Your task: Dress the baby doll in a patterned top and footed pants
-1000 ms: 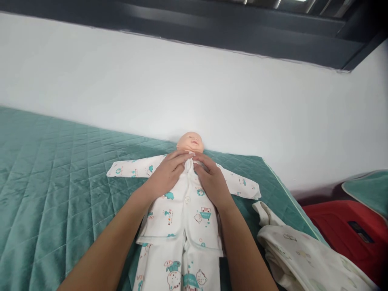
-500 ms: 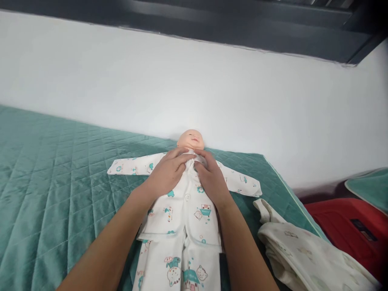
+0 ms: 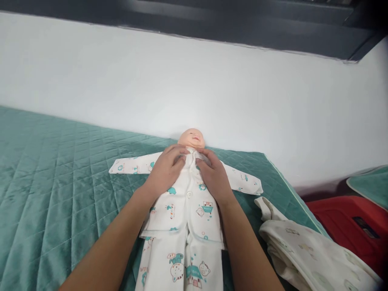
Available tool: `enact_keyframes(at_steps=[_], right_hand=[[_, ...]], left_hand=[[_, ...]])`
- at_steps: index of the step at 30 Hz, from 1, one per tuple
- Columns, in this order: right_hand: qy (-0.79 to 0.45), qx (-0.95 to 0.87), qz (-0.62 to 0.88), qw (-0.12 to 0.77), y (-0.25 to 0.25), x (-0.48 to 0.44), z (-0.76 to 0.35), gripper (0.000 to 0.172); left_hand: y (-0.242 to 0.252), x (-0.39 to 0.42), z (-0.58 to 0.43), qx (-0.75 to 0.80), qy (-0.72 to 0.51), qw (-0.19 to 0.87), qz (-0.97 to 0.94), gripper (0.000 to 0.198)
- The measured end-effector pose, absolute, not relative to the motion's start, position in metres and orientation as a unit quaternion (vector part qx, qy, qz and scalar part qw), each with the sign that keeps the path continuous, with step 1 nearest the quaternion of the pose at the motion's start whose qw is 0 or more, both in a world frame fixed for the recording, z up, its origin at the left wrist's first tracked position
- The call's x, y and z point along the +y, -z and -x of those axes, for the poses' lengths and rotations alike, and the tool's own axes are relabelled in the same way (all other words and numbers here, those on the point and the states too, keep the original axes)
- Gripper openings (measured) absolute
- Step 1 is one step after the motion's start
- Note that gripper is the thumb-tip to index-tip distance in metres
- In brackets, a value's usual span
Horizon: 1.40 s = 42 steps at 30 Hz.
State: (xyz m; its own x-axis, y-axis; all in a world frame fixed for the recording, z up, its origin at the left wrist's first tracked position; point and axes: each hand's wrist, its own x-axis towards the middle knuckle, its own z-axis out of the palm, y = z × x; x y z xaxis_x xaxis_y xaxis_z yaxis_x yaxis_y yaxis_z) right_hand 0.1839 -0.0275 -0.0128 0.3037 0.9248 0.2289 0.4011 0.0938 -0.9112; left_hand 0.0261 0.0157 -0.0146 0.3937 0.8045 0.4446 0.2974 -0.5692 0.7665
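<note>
A baby doll [image 3: 192, 138] lies on its back on a teal quilted bed [image 3: 54, 169], head toward the wall. It wears a white printed shirt [image 3: 182, 204] with buttons down the front and matching trousers [image 3: 184, 266]. My left hand [image 3: 166, 169] rests on the doll's chest left of the button line, fingers pinched on the shirt's upper front edge just under the chin. On the other side, my right hand [image 3: 213, 173] mirrors it, its fingers gripping the opposite edge. The sleeves lie spread out to both sides.
A second cream printed garment [image 3: 303, 246] lies crumpled at the bed's right edge. Beyond it stands a red object [image 3: 348, 230], with a teal cushion [image 3: 370, 184] further right. A white wall [image 3: 194, 81] runs right behind the doll's head.
Both hands stay at the shirt's collar, with the fingertips drawn slightly apart from each other. The view has shifted a little.
</note>
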Motion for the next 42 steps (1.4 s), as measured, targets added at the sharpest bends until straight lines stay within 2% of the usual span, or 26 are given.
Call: enact_keyframes(at_steps=[4, 10, 17, 22, 28, 31, 38, 42], right_hand=[[-0.256, -0.541, 0.62, 0.508, 0.012, -0.03, -0.187, 0.035], [-0.303, -0.568, 0.57, 0.511, 0.011, -0.055, -0.184, 0.047], [-0.279, -0.553, 0.585, 0.525, 0.016, -0.076, -0.175, 0.049], [-0.299, -0.536, 0.598, 0.516, 0.014, -0.071, -0.175, 0.052], [-0.323, -0.511, 0.616, 0.505, 0.007, -0.067, -0.172, 0.051], [-0.327, -0.485, 0.631, 0.51, 0.007, -0.067, -0.17, 0.044], [-0.244, -0.532, 0.597, 0.549, 0.011, -0.069, -0.168, 0.006], [-0.254, -0.539, 0.587, 0.547, 0.01, -0.069, -0.17, 0.004]], left_hand=[[0.01, 0.008, -0.023, 0.352, -0.423, 0.336, -0.765, 0.019], [0.012, -0.008, -0.014, 0.314, -0.407, 0.385, -0.766, 0.024], [0.023, -0.022, -0.012, 0.325, -0.43, 0.363, -0.76, 0.025], [0.018, -0.017, -0.01, 0.33, -0.389, 0.378, -0.773, 0.029], [0.014, -0.004, -0.008, 0.31, -0.349, 0.413, -0.782, 0.024], [0.01, -0.005, -0.01, 0.311, -0.347, 0.411, -0.784, 0.02], [0.01, -0.011, -0.016, 0.345, -0.386, 0.408, -0.752, 0.016], [0.011, -0.01, -0.014, 0.342, -0.376, 0.427, -0.748, 0.016]])
